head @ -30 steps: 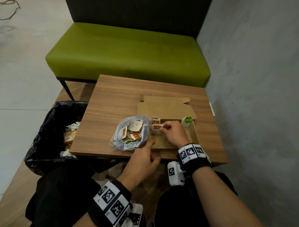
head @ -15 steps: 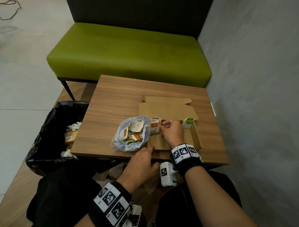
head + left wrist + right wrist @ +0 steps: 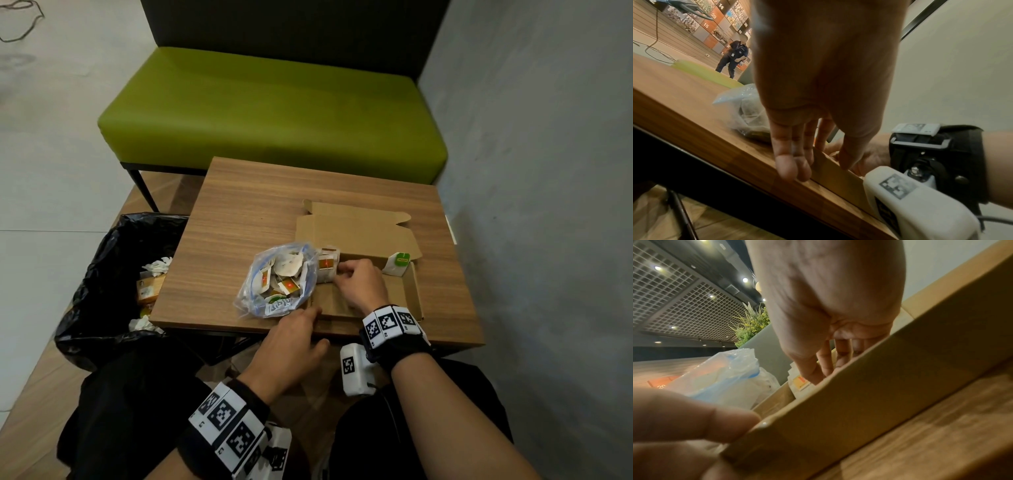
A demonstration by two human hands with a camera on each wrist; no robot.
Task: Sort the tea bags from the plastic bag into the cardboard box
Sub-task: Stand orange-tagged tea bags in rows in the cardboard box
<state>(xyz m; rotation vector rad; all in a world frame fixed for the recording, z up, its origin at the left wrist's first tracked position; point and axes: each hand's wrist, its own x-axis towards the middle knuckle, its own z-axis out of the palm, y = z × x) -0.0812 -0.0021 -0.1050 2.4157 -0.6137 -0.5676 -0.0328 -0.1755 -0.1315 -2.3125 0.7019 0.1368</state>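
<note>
An open cardboard box (image 3: pixel 416 294) lies on the wooden table (image 3: pixel 239 222), its lid folded back. At its left end stand orange-labelled tea bags (image 3: pixel 325 267), and my right hand (image 3: pixel 340 272) is inside the box, thumb and fingertips pinching the nearest one (image 3: pixel 800 382). A green-labelled tea bag (image 3: pixel 399 262) leans at the box's far right corner. The clear plastic bag (image 3: pixel 274 281) with several tea bags lies just left of the box. My left hand (image 3: pixel 310 313) holds the box's front wall (image 3: pixel 830 165) at its left corner, thumb inside, fingers outside.
A black-lined bin (image 3: pixel 102 274) with wrappers stands left of the table. A green bench (image 3: pixel 274 109) is behind it and a grey wall (image 3: pixel 548 205) runs close on the right. In the left wrist view a person (image 3: pixel 733 56) stands far off.
My right hand carried an orange-labelled tea bag left and set it against the others at the box's left end. The left hand has stayed at the box's front corner.
</note>
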